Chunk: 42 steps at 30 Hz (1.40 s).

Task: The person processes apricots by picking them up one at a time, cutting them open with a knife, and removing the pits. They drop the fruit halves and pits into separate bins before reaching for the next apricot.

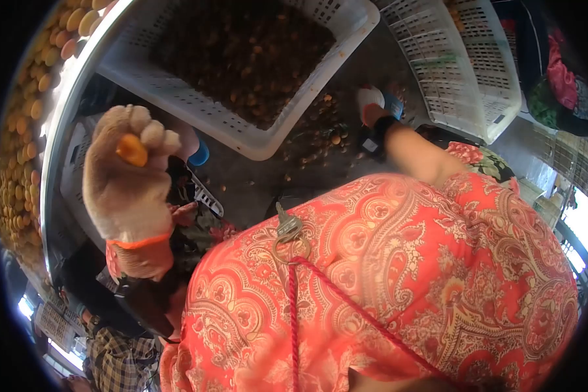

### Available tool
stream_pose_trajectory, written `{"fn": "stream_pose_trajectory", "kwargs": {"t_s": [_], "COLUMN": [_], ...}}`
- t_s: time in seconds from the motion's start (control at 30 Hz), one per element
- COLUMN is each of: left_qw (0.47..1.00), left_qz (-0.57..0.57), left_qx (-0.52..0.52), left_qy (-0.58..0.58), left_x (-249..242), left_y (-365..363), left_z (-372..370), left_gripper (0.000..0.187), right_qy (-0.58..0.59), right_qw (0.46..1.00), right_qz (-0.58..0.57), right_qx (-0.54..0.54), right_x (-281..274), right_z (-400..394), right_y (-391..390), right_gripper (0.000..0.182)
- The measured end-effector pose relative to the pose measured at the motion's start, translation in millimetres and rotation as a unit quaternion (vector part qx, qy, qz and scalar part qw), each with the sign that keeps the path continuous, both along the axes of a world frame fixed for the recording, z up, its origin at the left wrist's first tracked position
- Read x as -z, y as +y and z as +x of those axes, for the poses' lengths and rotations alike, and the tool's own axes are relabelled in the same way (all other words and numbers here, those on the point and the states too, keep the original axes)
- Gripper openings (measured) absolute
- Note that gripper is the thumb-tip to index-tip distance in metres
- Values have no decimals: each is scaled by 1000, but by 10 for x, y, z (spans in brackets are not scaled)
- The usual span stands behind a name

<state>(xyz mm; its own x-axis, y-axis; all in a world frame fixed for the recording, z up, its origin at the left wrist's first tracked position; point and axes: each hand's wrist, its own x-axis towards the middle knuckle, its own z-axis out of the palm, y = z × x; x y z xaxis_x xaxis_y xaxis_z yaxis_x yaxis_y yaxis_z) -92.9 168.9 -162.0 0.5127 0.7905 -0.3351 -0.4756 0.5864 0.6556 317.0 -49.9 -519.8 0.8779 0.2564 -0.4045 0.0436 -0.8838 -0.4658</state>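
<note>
My left hand (127,176), in a soiled whitish work glove with an orange cuff edge, is raised palm-up at the left. Its fingers are curled, and a small orange fruit (132,150), apricot-like, rests against them in the palm. Lower down on the right, my right hand (370,103) hangs beside the big white crate, in a pale glove with a reddish cuff. A black strap with a small device (374,138) circles that wrist. The fingers of this hand are too small and blurred to make out.
A white perforated crate (268,149) holds a mass of small brown pieces, with similar bits scattered on the dark floor (248,189). Many orange fruits (26,144) lie behind a metal rim (59,140) at left. Stacked white crates (464,72) stand at right. Keys (289,225) hang on a red cord.
</note>
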Motion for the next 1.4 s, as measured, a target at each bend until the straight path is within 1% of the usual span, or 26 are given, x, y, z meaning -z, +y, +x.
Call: {"fn": "stream_pose_trajectory", "kwargs": {"t_s": [0.03,0.07,0.1,0.13,0.17,0.2,0.23,0.27,0.3,0.33,0.37,0.43,0.47,0.5,0.57,0.6,0.63,0.67,0.7,0.73,0.93,0.97,1.07,1.17,1.23,1.4], "left_qw": [1000,996,985,995,971,980,977,976,968,929,915,868,871,864,830,835,836,918,914,916,925,925,921,917,912,898], "left_qz": [1,3,7,29,61,127,192,195,156,108,247,273,246,218,93,155,215,-59,-328,-324,-252,-238,-208,-171,-144,-87], "left_qx": [-4,14,31,-34,40,-2,-47,-45,-194,-336,-220,-120,-20,81,197,221,241,190,124,122,155,163,182,200,220,263], "left_qy": [-11,-89,-168,-92,-228,-155,-80,-89,9,108,233,398,424,446,514,480,444,342,205,203,240,248,274,301,315,342], "left_x": [-25,-23,-56,-254,-127,-131,-186,-183,-213,-222,64,524,757,968,1237,1781,2320,2458,2527,2643,3071,3134,3293,3427,3544,3829], "left_y": [13,117,178,131,294,349,380,299,270,232,251,204,157,52,-163,-307,-424,-558,-667,-725,-738,-765,-851,-955,-1049,-1413], "left_z": [-54,-202,-314,-352,-633,-858,-1031,-923,-978,-1034,-1326,-1557,-1653,-1553,-1458,-1559,-1659,-1561,-1492,-1357,-1493,-1402,-1513,-1685,-1658,-1850], "left_gripper": [27,28,29,21,26,27,29,29,27,26,18,15,16,18,30,31,33,35,36,36,36,36,36,35,35,35], "right_qy": [-11,-146,-279,-290,-249,-205,-159,-108,-55,0,55,168,163,113,9,45,42,73,104,122,100,107,90,61,34,31], "right_qw": [1000,983,937,934,959,977,987,988,981,966,943,872,872,884,900,868,867,855,841,833,837,835,845,849,864,874], "right_qz": [1,-78,-154,-150,-95,-38,23,80,139,196,249,352,356,353,339,416,420,453,485,501,514,519,510,510,491,474], "right_qx": [-4,-76,-144,-146,-92,-36,19,73,123,170,215,296,295,287,272,268,265,242,218,202,159,150,131,120,106,101], "right_x": [216,484,575,388,190,-36,-278,-497,-723,-974,-1146,-1507,-1710,-1920,-2300,-2396,-2452,-2488,-2525,-2543,-2888,-2921,-2990,-3007,-3019,-2966], "right_z": [230,522,717,697,743,704,698,819,807,783,756,504,351,304,-44,-113,-169,-208,-256,-108,-542,-467,-489,-568,-564,-548], "right_y": [-266,-492,-552,-442,-231,-100,50,-7,138,185,295,463,552,607,747,757,768,765,756,668,628,587,619,666,663,639], "right_gripper": [27,26,24,24,26,27,28,30,31,33,34,37,37,32,25,13,13,13,14,15,11,10,9,10,13,15]}}
